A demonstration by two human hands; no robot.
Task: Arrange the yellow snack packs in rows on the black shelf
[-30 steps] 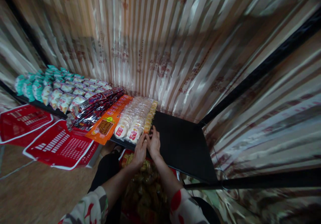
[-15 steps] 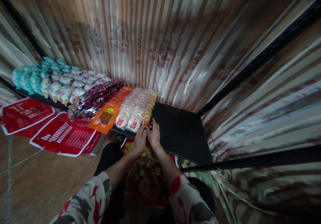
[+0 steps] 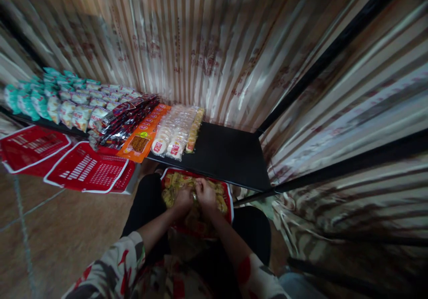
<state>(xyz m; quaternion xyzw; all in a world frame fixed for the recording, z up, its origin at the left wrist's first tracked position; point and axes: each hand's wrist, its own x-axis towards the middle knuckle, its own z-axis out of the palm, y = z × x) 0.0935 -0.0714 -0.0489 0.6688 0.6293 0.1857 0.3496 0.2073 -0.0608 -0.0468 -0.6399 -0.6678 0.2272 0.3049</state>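
Observation:
Both my hands are down in a red basket point(image 3: 231, 203) between my knees, filled with yellow-wrapped snack packets point(image 3: 174, 180). My left hand point(image 3: 183, 199) lies among the packets, blurred and dark, its fingers hidden. Close beside it, my right hand point(image 3: 206, 193) has its fingers curled together; what is in them cannot be made out. On the black shelf point(image 3: 230, 151) beyond the basket stands a row of yellow packets point(image 3: 194, 130). Left of that row are two rows of round white packets with red labels point(image 3: 174, 148).
Farther left on the shelf are an orange packet point(image 3: 142, 140), dark shiny packets point(image 3: 123, 122), white bags point(image 3: 81, 117) and teal bags point(image 3: 30, 105). Red baskets point(image 3: 88, 167) stand on the floor at left. A striped curtain point(image 3: 200, 44) hangs behind; black poles point(image 3: 317, 67) slant at right.
My hands have left the front end of the yellow row on the shelf and moved down into the basket. The row stays standing there. The view has shifted slightly.

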